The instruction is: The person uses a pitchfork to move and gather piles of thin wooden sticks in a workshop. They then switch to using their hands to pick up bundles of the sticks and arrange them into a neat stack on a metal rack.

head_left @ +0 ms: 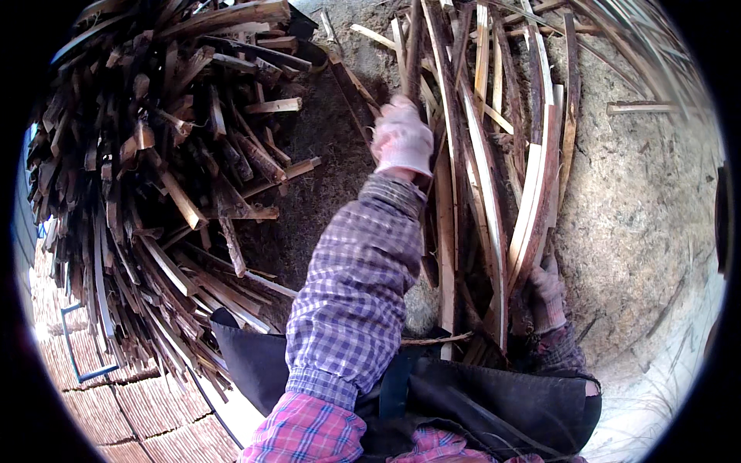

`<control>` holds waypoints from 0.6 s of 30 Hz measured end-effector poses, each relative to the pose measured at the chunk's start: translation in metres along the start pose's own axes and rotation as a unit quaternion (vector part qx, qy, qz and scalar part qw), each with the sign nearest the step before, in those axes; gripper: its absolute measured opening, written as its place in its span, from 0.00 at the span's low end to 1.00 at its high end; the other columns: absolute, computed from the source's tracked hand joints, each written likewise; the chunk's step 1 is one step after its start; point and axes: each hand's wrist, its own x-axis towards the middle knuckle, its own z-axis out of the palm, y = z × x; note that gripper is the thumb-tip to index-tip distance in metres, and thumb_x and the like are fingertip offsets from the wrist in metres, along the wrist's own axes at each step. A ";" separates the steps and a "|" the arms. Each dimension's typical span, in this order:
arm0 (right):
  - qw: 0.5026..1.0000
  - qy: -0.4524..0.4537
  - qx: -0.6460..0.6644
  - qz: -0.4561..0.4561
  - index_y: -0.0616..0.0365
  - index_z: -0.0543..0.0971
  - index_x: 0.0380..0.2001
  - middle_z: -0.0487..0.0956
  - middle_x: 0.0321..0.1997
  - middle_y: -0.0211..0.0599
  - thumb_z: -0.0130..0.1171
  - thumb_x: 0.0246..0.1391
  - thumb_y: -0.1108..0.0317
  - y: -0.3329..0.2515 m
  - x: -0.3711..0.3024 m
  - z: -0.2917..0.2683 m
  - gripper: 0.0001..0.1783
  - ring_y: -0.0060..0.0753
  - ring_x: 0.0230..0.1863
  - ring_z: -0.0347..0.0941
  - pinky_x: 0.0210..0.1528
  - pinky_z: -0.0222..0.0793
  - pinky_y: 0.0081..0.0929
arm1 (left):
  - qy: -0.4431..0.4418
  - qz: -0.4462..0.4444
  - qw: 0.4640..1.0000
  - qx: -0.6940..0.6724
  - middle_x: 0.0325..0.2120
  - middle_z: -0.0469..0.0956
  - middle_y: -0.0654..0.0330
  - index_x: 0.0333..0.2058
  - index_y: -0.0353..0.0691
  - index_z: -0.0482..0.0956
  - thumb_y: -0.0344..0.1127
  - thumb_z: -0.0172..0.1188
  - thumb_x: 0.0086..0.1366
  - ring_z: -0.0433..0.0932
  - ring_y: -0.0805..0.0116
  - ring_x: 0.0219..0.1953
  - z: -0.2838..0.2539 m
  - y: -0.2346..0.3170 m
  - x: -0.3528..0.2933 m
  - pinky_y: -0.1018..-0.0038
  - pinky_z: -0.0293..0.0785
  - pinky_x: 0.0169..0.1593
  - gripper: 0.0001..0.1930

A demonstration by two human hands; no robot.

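My left hand (402,137), in a pale pinkish glove, reaches forward and is closed round a dark stick (414,50) that rises from the fist. Below and right of it lies a loose bunch of long split wood strips (488,181), some with bark and some pale. Low on the right, my right hand (549,295), also gloved, is closed on the near end of the wood strips; the bunch hides part of its fingers. The near ends rest by the black apron (494,393) over my lap.
A large stack of split sticks (154,162) fills the left, with ends jutting toward my left arm. More long strips (648,42) lie at the upper right, near a short piece (641,108). Ridged brown mats (93,409) and a blue metal frame (65,339) are at lower left.
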 end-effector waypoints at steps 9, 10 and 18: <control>1.000 -0.022 0.014 0.002 0.67 0.54 0.59 0.60 0.60 0.41 0.41 0.61 0.54 0.021 0.000 -0.035 0.32 0.34 0.58 0.60 0.60 0.55 0.27 | -0.164 -0.053 0.972 -0.161 0.45 0.71 0.49 0.50 0.41 0.63 0.52 0.48 0.60 0.73 0.50 0.46 -0.034 0.020 -0.085 0.60 0.71 0.47 0.25; 0.999 -0.025 0.004 0.022 0.69 0.50 0.61 0.57 0.64 0.44 0.38 0.63 0.55 0.017 -0.002 -0.029 0.32 0.37 0.62 0.56 0.64 0.51 0.28 | -0.115 -0.021 0.974 -0.195 0.45 0.71 0.48 0.50 0.41 0.64 0.54 0.48 0.60 0.73 0.49 0.46 -0.028 0.013 -0.090 0.62 0.70 0.47 0.27; 0.978 -0.129 0.124 -0.106 0.61 0.53 0.62 0.61 0.61 0.39 0.48 0.58 0.55 -0.027 0.041 -0.024 0.34 0.31 0.56 0.63 0.58 0.60 0.26 | 0.101 -0.094 0.952 -0.273 0.45 0.74 0.54 0.59 0.39 0.58 0.53 0.58 0.56 0.77 0.69 0.40 -0.002 -0.020 -0.061 0.79 0.76 0.40 0.37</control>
